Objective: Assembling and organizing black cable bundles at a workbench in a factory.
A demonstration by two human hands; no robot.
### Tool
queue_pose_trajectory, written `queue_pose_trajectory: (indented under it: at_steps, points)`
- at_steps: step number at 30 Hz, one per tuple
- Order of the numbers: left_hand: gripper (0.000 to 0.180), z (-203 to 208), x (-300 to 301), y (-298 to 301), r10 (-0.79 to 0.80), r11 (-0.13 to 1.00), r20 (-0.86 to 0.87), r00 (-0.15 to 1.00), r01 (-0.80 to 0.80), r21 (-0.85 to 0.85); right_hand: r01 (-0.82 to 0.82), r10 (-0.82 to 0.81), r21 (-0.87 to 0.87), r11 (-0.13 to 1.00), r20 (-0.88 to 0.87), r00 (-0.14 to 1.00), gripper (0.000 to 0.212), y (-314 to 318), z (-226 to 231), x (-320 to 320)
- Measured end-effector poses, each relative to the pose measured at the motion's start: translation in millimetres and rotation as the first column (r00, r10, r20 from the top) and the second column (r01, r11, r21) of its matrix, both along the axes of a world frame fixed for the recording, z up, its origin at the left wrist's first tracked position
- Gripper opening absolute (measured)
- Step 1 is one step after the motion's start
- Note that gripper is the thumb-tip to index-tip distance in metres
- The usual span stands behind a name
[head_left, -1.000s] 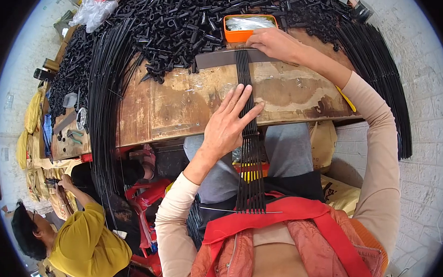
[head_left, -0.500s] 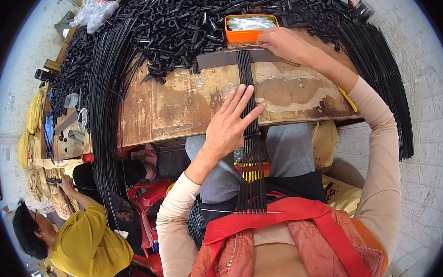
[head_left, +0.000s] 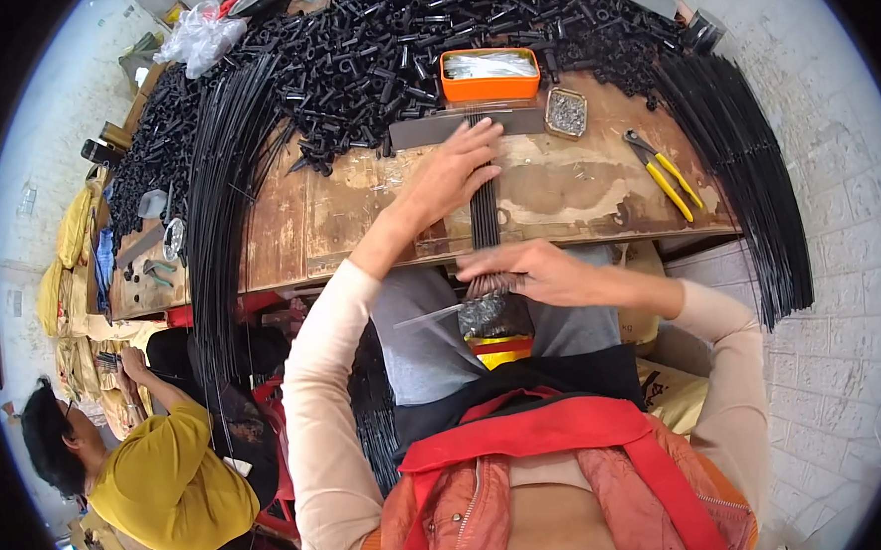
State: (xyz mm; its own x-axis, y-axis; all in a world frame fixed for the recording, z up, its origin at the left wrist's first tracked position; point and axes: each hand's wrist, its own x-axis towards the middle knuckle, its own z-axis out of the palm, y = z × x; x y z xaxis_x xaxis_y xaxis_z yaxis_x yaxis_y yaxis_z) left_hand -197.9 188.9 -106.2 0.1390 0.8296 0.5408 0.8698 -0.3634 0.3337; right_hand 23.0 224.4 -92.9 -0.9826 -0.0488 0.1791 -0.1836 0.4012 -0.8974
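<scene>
A narrow row of thin black rods (head_left: 483, 215) runs from a dark flat bar (head_left: 423, 130) on the table back past its front edge. My left hand (head_left: 445, 175) lies over the far part of the row, fingers stretched forward beside the bar and thumb apart. At the table's front edge, my right hand (head_left: 550, 274) is above the near part of the rods. Its fingers are smeared by motion, so their grip is unclear. Just below it, a thin pale rod (head_left: 428, 317) shows blurred across the near ends.
Behind the bar stands an orange box (head_left: 492, 89) of thin white pieces, with a small tray (head_left: 566, 113) of metal bits beside it. Yellow-handled pliers (head_left: 662, 176) lie right. Black tubes (head_left: 369, 60) heap at the back. Rod bundles (head_left: 219, 197) hang over the edge. A person (head_left: 177, 468) sits left.
My right hand has come from the orange box to the table's front edge, uncovering the small tray and pliers. My left hand has slid forward along the rods. Their near ends have left my lap.
</scene>
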Motion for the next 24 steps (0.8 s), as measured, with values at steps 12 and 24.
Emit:
queue_pose_trajectory:
  at_steps: [12, 24]
  points:
    - [0.054, 66, 100, -63, 0.058, 0.807, 0.997, 0.048, 0.586, -0.075, 0.356, -0.368, -0.107, 0.928, -0.133, 0.920, 0.022, 42, 252, -9]
    - [0.010, 98, 122, -88, 0.267, 0.964, 0.496, 0.826, -0.233, -0.131, 0.716, 0.475, 0.698, 0.009, -0.633, 0.611, 0.031, -8, 237, 32]
